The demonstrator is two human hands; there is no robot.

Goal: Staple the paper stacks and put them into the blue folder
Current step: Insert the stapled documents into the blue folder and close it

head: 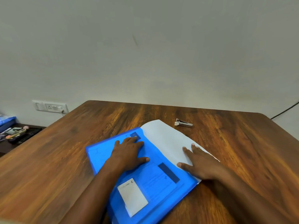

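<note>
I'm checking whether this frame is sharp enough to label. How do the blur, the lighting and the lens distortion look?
Head view: soft, even light, no hard shadows or glare; the table edges bow with the wide angle; mild blur softens the left hand, the right hand and the print on the blue folder; the stapler is small but recognisable.

The scene is seen through a single wide-angle view, taken from the person's head and directed forward and downward. The brown wood-grain table (226,151) is looked at from above its near edge, and its straight edges are bowed by the lens. The upper half of the view is filled by the plain grey-white wall (145,46) behind the table. Both forearms are seen entering from the bottom edge, at close range. No second view is given.
</note>
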